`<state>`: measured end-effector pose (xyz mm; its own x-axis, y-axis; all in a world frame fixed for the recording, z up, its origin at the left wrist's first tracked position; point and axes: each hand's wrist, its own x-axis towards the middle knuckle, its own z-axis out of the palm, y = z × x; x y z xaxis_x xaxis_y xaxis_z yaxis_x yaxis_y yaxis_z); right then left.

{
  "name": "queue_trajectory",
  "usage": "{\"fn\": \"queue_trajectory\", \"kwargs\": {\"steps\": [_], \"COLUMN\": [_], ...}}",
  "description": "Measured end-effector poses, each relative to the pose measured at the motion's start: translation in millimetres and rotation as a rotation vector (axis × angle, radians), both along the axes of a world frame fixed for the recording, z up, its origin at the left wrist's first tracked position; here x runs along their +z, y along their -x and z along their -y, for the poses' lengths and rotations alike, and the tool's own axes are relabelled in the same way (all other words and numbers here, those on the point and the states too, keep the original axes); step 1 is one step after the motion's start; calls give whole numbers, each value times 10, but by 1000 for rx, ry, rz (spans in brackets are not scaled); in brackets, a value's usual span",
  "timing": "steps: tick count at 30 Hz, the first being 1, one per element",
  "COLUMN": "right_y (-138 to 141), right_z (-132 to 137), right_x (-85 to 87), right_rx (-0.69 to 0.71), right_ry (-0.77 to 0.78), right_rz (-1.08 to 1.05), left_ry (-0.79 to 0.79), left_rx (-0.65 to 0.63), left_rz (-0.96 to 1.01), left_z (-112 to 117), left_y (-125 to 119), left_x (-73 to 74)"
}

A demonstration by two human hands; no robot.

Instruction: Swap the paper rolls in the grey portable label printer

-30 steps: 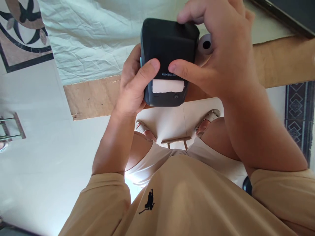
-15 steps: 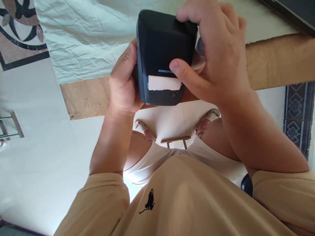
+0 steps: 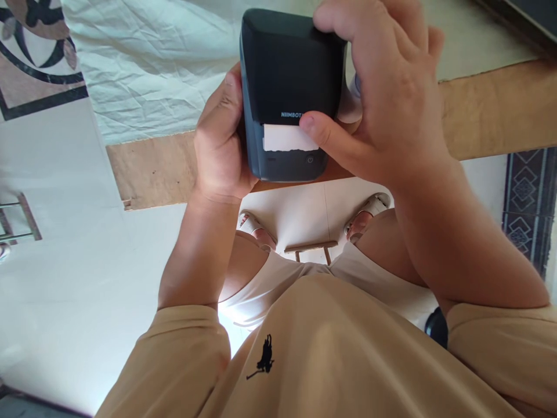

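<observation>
A black printer (image 3: 291, 69) is held up over the table's near edge, its lettering (NIIMBOT, partly covered) (image 3: 291, 115) facing up. Its left side is gripped by the left hand (image 3: 221, 139), with the thumb laid along that side; the other fingers are hidden behind the body. The right half is spanned by the right hand (image 3: 387, 98): the thumb is set beside the lettering, over the corner of a white paper strip (image 3: 285, 138), and the index fingertip is placed at the far right corner, so that the printer is clasped by both hands. How firmly it is held on the right cannot be told. The strip is fed out through the slot, its edge ragged, and a power button (image 3: 310, 159) is seen just below it. A white roll (image 3: 349, 105) is partly hidden between the printer and the right hand; whether it is touched is not shown. The table is covered by a pale green cloth (image 3: 143, 64), with a bare wooden strip (image 3: 152, 171) left along the near side. A dark object (image 3: 524, 20) is cut off at the upper right corner
</observation>
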<state>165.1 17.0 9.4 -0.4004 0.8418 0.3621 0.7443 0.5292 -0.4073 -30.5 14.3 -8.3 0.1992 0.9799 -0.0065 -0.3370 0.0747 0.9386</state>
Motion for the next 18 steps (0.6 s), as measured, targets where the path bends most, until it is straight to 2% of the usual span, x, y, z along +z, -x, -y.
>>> {"fn": "queue_trajectory", "kwargs": {"steps": [2, 5, 10, 15, 18], "right_y": [4, 4, -16, -19, -34], "right_z": [-4, -14, -28, -48, -65], "right_x": [-8, 5, 66, 43, 53], "right_rx": [-4, 4, 47, 33, 28], "right_ry": [-25, -19, 75, 52, 28], "right_rz": [-13, -20, 21, -35, -48], "left_ry": [2, 113, 154, 151, 183], "left_rx": [28, 83, 61, 97, 68], "left_rz": [39, 78, 101, 65, 116], "left_z": [13, 42, 41, 21, 28], "left_y": [-9, -29, -34, -41, -59], "left_x": [11, 46, 70, 50, 65]}}
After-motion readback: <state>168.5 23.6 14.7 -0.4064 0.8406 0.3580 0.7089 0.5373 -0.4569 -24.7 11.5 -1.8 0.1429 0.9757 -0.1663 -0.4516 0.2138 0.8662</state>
